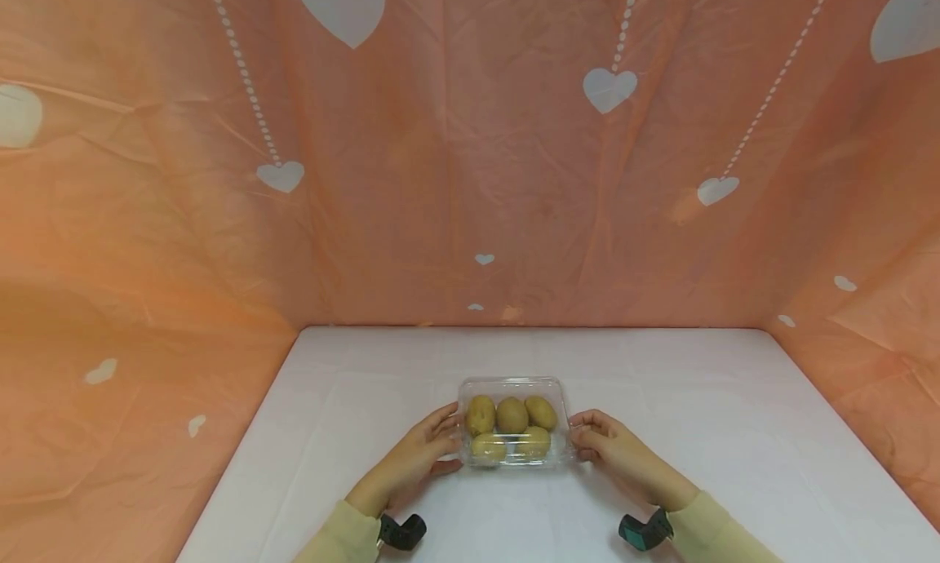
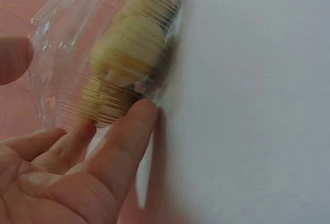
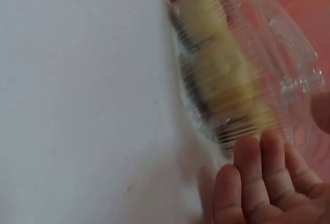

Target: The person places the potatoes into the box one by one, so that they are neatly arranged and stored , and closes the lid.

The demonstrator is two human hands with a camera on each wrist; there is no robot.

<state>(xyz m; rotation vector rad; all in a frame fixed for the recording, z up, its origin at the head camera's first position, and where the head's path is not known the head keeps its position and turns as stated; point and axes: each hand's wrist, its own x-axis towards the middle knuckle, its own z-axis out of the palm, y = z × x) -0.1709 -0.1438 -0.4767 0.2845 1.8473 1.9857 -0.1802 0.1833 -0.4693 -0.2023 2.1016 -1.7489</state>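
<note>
A clear plastic clamshell box [image 1: 510,380] sits near the middle of the white table, with several yellow-brown potatoes [image 1: 481,416] inside and its lid down. My left hand [image 1: 414,453] lies along its left side, fingers nearly straight, their tips right at the ridged lower wall. Up by the lid's edge is the left thumb [image 2: 14,61]. At the opposite side, my right hand [image 1: 620,453] reaches the box with extended fingertips [image 3: 247,154] against the base wall. The right thumb shows only in part, beside the lid.
The white table [image 1: 367,367] ends at an orange cloth backdrop [image 1: 441,179] with white hearts, which also rises on both sides. Dark devices, such as the left one [image 1: 404,532], are strapped at the cuffs of the light yellow sleeves [image 1: 345,534].
</note>
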